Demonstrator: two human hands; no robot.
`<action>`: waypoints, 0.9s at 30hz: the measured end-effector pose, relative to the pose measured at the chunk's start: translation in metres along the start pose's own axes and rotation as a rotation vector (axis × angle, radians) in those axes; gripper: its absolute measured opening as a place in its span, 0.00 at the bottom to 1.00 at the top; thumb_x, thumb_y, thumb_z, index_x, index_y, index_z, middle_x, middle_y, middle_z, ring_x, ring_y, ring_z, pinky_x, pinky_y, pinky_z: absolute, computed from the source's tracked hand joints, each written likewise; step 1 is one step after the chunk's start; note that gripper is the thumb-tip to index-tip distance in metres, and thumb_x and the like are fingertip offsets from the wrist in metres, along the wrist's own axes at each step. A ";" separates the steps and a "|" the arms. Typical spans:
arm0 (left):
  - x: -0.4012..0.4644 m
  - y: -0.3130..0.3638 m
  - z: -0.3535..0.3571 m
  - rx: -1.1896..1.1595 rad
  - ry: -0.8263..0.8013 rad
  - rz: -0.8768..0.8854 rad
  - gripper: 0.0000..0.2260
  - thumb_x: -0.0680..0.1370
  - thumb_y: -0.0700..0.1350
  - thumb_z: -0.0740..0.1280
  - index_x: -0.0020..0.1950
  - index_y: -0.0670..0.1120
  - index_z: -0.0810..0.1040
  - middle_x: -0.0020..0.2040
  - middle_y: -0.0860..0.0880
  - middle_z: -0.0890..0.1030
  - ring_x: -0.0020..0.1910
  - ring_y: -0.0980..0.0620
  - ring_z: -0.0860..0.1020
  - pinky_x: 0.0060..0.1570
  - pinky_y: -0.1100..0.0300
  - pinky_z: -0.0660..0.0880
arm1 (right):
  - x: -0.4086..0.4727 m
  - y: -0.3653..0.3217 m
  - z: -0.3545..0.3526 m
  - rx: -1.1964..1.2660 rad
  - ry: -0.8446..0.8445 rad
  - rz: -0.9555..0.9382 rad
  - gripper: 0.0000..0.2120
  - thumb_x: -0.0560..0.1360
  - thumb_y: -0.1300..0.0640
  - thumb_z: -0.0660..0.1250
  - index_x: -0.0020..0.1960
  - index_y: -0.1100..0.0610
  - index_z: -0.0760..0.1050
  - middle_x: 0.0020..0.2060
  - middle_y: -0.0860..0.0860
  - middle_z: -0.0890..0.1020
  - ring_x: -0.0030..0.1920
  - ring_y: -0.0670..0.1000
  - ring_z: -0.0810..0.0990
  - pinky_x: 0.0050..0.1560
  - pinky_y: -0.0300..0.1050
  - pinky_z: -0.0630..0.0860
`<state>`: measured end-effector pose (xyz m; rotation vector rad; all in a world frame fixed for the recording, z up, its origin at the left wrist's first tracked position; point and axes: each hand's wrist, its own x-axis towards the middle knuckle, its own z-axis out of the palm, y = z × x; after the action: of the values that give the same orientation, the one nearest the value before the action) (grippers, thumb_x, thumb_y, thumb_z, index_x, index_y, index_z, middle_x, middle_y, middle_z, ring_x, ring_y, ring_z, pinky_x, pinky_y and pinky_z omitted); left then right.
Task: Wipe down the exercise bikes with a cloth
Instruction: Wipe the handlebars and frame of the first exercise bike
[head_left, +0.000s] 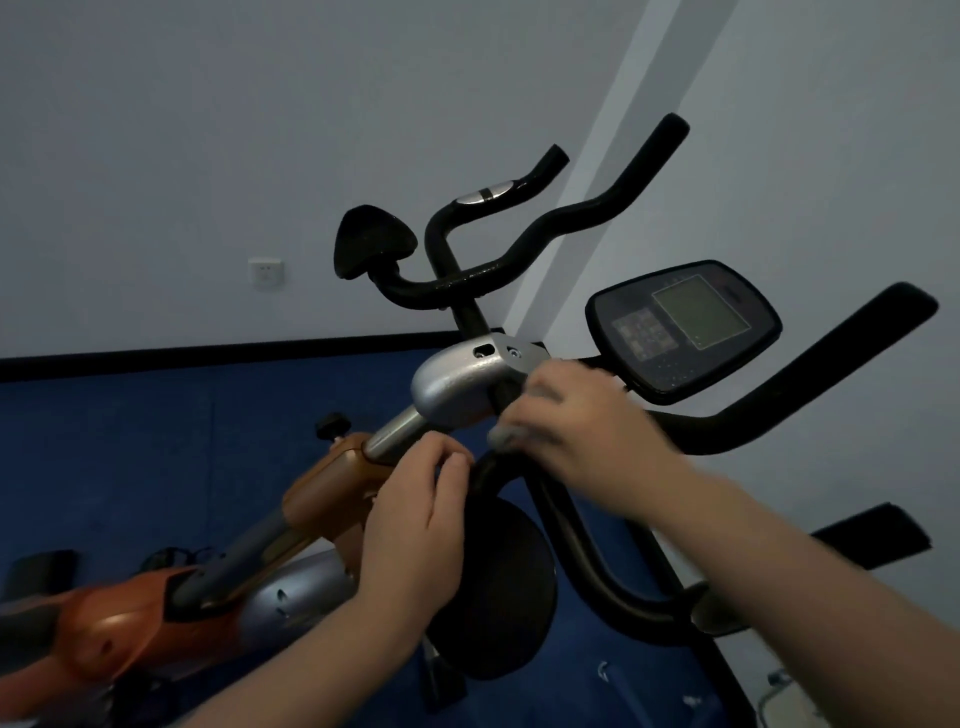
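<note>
An exercise bike with an orange and silver frame (322, 488) fills the middle of the view. Its silver clamp housing (457, 384) carries black handlebars (571, 218) and a console (685, 327) with a grey screen. My left hand (421, 514) curls its fingers round the black bar just below the housing, above a round black pad (498, 597). My right hand (582, 431) is blurred and presses against the bar right of the housing. A small grey piece of cloth (505, 435) shows under its fingers; most of the cloth is hidden.
A pale wall with a socket (266, 273) stands behind the bike, above a black skirting line and blue floor (130, 441). A black handlebar arm (841, 364) juts out at the right. Another black bar (878, 535) lies lower right.
</note>
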<state>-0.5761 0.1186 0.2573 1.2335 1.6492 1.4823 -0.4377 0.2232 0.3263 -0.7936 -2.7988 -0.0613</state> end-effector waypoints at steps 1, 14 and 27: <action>0.000 -0.002 0.000 -0.057 0.010 -0.016 0.11 0.77 0.50 0.55 0.39 0.49 0.73 0.36 0.50 0.76 0.38 0.53 0.75 0.39 0.52 0.72 | -0.003 -0.014 0.011 0.011 -0.013 -0.018 0.10 0.74 0.51 0.63 0.50 0.53 0.80 0.43 0.54 0.77 0.42 0.55 0.75 0.39 0.52 0.73; 0.002 -0.005 0.000 -0.082 -0.026 -0.056 0.09 0.75 0.48 0.55 0.41 0.52 0.75 0.39 0.52 0.78 0.39 0.54 0.76 0.41 0.54 0.74 | -0.020 0.009 -0.003 -0.141 0.073 0.086 0.07 0.74 0.54 0.67 0.50 0.54 0.80 0.45 0.54 0.77 0.43 0.54 0.75 0.39 0.51 0.73; 0.021 0.013 -0.007 0.108 -0.248 0.148 0.07 0.76 0.53 0.60 0.51 0.61 0.76 0.47 0.61 0.77 0.48 0.60 0.77 0.46 0.61 0.73 | -0.059 0.023 -0.021 -0.272 0.321 0.569 0.10 0.77 0.50 0.63 0.49 0.53 0.81 0.41 0.52 0.76 0.41 0.53 0.73 0.39 0.49 0.70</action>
<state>-0.5876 0.1343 0.2740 1.5606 1.5158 1.2774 -0.3719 0.2105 0.3328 -1.4655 -2.2019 -0.4333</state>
